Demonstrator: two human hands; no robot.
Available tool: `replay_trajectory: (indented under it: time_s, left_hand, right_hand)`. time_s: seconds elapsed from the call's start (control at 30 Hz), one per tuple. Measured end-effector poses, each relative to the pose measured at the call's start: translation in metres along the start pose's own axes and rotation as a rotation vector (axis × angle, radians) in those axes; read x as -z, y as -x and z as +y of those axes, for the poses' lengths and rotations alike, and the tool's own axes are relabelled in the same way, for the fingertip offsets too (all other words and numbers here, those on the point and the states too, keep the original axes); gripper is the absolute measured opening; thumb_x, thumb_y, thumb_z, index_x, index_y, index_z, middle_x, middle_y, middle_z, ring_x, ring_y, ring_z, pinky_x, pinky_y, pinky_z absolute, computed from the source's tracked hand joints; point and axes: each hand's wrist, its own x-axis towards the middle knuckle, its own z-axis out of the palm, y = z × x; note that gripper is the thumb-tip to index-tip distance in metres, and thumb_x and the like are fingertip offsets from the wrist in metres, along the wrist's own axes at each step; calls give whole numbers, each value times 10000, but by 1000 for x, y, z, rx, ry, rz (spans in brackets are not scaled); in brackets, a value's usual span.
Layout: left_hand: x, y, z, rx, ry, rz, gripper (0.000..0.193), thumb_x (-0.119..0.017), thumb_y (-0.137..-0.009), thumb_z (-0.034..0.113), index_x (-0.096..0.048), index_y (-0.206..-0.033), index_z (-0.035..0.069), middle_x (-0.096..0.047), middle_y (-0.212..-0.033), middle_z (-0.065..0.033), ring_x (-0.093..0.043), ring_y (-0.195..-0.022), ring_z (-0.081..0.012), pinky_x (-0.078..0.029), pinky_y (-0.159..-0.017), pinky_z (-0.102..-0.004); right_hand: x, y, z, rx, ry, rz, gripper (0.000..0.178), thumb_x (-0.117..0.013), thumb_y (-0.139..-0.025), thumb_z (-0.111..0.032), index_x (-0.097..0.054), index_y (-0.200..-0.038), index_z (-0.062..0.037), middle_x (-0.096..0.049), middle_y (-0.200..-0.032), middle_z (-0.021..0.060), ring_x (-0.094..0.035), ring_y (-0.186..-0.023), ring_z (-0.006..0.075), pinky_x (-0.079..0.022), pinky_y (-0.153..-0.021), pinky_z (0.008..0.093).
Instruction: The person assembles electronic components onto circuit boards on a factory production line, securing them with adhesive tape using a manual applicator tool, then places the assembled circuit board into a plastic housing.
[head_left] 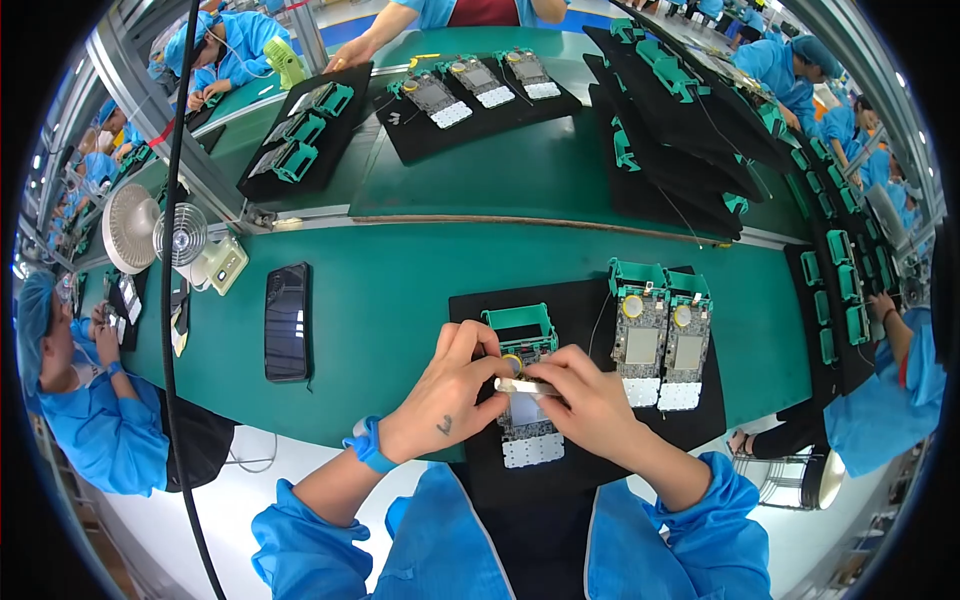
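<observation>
A circuit board (532, 432) with a green plastic frame (522, 322) at its far end lies on a black mat in front of me. My left hand (447, 392) is over its left side, thumb and fingers closed at the left end of a short white bar-like piece (522, 386). From the right, my right hand (590, 400) pinches the same piece near its other end. Its exact kind is unclear. Just beyond it, a round yellow part (512, 362) shows on the board, partly covered by my fingers.
Two similar boards (662, 345) lie right of my hands on the black mat (575, 295). A dark phone (287, 322) and a small fan (205, 250) are at left. Across the rail, more mats carry boards (437, 98). A black cable (172, 300) hangs at left; co-workers sit either side.
</observation>
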Motion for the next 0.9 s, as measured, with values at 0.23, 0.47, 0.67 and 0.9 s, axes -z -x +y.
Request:
replay_trajectory:
  time_s: [0.23, 0.47, 0.67, 0.9]
  left_hand:
    - [-5, 4, -6, -39, 46, 62, 254, -755, -645, -3, -670, -884, 19, -457, -981, -103, -445, -927, -254, -472, -716, -310]
    - [-3, -1, -3, -67, -48, 31, 200, -761, -657, 7, -657, -826, 33, -457, -972, -95, -447, -919, -260, -476, -718, -312]
    - [0, -6, 3, -51, -54, -19, 182, -760, -665, 14, -660, -814, 39, -462, -957, -85, -447, -898, -255, -456, -732, -316]
    - [-9, -4, 3, 37, 6, 20, 181, -746, -665, 2, -660, -822, 30, -459, -949, -86, -449, -884, -245, -451, -730, -310]
  right_hand:
    - [-3, 2, 4, 34, 55, -82, 297, -692, -728, -46, -608, -1013, -59, -528, -913, 33, -611, -638, 160, -489, -490, 280]
    - [11, 5, 1, -296, -96, 57, 352, -602, -830, -32, -498, -1165, -61, -501, -1008, 102, -625, -725, 269, -523, -564, 347]
    - [6, 12, 1, -239, -24, 25, 352, -592, -804, 9, -528, -1141, -71, -500, -1014, 111, -596, -673, 278, -482, -511, 367]
    - [4, 18, 4, -243, -67, 65, 429, -572, -781, 50, -531, -1188, -80, -482, -1019, 128, -591, -663, 260, -478, -508, 356]
